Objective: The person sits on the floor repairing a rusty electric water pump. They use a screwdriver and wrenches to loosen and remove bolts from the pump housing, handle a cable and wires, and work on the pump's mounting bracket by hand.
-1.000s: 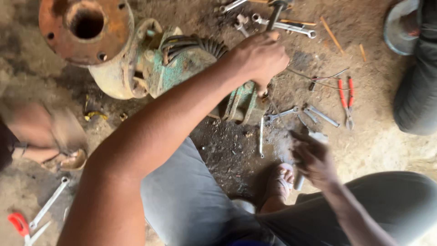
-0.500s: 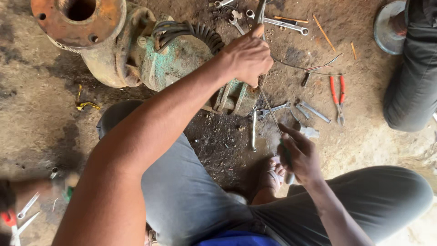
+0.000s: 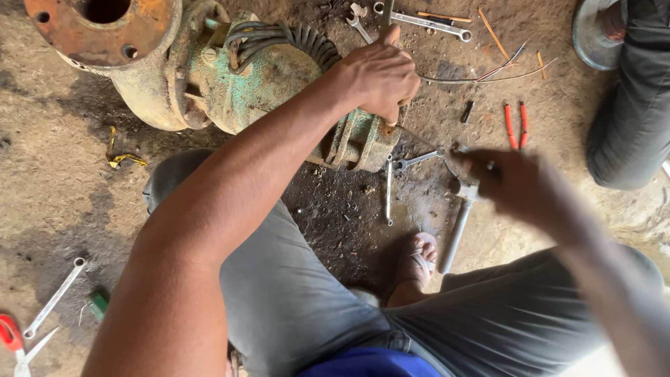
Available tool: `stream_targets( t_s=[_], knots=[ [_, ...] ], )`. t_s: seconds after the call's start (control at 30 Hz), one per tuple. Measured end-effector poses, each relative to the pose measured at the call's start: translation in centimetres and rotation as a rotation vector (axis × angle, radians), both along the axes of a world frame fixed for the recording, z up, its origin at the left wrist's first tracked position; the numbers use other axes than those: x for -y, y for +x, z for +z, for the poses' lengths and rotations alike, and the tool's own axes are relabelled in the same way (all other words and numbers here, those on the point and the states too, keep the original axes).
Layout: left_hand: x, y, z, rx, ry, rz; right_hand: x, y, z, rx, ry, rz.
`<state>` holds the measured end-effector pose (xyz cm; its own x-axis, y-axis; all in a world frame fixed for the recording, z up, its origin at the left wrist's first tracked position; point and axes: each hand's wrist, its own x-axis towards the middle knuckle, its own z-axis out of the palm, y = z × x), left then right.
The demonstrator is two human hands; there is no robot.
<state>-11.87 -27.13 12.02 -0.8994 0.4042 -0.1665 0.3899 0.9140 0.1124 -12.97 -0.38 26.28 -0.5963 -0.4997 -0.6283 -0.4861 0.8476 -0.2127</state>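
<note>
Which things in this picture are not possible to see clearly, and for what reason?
All in the head view:
- Right hand: motion-blurred, so its grip on the grey metal tool is unclear.
- Left hand: the fist hides what it grips at the green pump.
- Red-handled scissors: cut off by the left edge.
- Other person's leg: cut off at the right edge.

No packages, labels, signs or screens show here — only bare tools and dirt.
</note>
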Motion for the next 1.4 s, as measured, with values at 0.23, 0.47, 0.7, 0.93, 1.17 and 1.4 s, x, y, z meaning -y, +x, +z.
stream_targets(
  t_s=[0.23,0.47,0.7,0.93,1.17,1.4],
  knots=[
    [0.2,0.2,0.8,-0.031,0.014,-0.049,12.7,-4.4,2.5,-0.107,0.430,0.457],
    [0.7,0.1,1.4,-0.131,-0.183,-0.079,3.7,-1.1,0.6,-0.186,0.269,0.100],
    [0.0,0.5,2.4,-0.066,-0.350,-0.021,-6.2,6.6,-14.6,-0.025,-0.719,-0.388],
    [-2.3,1.7,2.5,-0.069,-0.160,0.083,-6.0,8.0,-20.8,0.357,-1.058,-0.709],
    [-1.1,1.2,1.5,-0.041,0.087,0.074,-6.9,6.2,-14.7,0.462,-0.810,-0.661],
    [-0.9,0.4,1.2,0.096,0.151,0.090,-7.6,6.8,-7.5,0.148,-0.571,-0.360]
  ],
)
